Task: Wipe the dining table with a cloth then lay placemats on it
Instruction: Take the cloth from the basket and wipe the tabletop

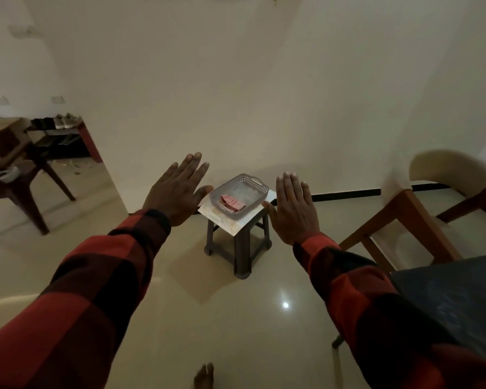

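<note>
A: Head view takes in a pale tiled floor (180, 318) under a plain cream wall (236, 80). What is the biggest thing near the person?

B: At the lower right, the corner of the dark dining table (455, 299). Behind it stands a wooden chair (421, 209) with a cream curved back. Far left there is a dark brown chair (20, 181), and past it a shoe rack (59, 136) against the wall.

A: And the arms?

B: Both reach forward in red and black checked sleeves (96, 276). The left hand (177, 189) and the right hand (293, 209) are raised with backs to the camera, fingers straight and only slightly spread, holding nothing.

A: Where is the cloth?

B: Between the two hands, farther off, a small dark stool (237, 245) stands on the floor. Flat pale placemats (225, 220) lie on its top, jutting past the edges. A grey perforated basket (243, 186) sits on them, and the red and white striped cloth (232, 204) lies folded inside it.

A: Anything smaller?

B: A bare foot (204, 376) at the bottom edge.
</note>
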